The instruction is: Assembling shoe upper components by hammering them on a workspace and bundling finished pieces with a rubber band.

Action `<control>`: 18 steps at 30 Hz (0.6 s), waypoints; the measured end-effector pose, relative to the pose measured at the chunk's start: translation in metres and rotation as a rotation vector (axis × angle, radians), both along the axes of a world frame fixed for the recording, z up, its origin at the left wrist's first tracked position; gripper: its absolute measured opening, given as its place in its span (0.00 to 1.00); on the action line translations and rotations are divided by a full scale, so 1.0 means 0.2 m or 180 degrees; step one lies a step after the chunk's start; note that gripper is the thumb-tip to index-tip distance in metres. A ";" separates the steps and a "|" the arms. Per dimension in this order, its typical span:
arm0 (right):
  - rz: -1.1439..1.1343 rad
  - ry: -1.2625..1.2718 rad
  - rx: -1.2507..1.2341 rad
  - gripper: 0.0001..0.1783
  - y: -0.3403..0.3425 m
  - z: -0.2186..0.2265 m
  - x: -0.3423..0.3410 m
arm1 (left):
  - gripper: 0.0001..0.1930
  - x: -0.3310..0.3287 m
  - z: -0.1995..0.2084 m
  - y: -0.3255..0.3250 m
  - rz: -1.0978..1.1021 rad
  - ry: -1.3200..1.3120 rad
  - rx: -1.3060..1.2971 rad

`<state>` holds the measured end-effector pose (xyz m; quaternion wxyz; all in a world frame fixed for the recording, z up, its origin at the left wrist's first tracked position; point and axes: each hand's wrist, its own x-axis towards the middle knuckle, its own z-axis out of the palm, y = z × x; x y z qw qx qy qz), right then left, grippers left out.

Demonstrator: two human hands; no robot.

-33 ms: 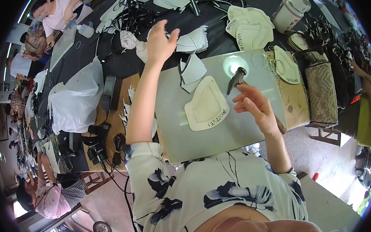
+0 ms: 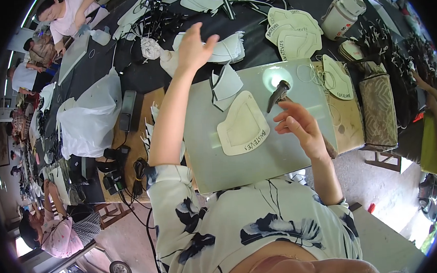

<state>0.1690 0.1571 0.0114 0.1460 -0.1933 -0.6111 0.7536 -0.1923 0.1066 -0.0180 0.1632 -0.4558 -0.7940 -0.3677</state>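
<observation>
My left hand (image 2: 194,50) reaches out over the far side of the work, thumb apart from the stretched fingers, holding nothing visible. Next to it lie a stack of curved white pieces (image 2: 227,48) and a small white bottle (image 2: 169,64). My right hand (image 2: 301,129) hovers over the grey board (image 2: 207,159), fingers loosely bent and apart. Beneath it rests a hammer (image 2: 277,95), part of its handle hidden by the hand. Left of the hammer, a cream pattern piece (image 2: 242,123) with handwriting lies flat. Black-edged white pieces (image 2: 227,82) sit just beyond it.
More cream patterns (image 2: 294,33) are piled at the back right, near a white jar (image 2: 343,14). A patterned fabric box (image 2: 379,111) stands right. Left are a white plastic bag (image 2: 90,116), a black device (image 2: 128,109) and cables. Other people sit at the far left.
My left hand has shifted slightly right, uncovering more of the white bottle. My right hand and the hammer have hardly moved.
</observation>
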 end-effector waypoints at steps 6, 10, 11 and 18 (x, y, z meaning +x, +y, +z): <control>-0.0064 -0.0235 0.0082 0.21 0.02 0.00 -0.01 | 0.42 -0.03 -0.03 0.21 -0.0552 -0.1040 -0.2625; 0.0004 -0.0328 0.0041 0.21 0.02 -0.03 -0.02 | 0.42 0.10 -0.04 0.20 -0.0642 -0.0274 -0.1922; 0.0021 -0.0281 -0.0017 0.21 0.02 -0.04 -0.02 | 0.38 0.13 -0.01 0.20 -0.0803 -0.0312 -0.1882; 0.0085 -0.0177 -0.0039 0.21 -0.03 0.00 -0.05 | 0.38 0.17 -0.06 0.13 -0.1023 -0.0900 -0.1054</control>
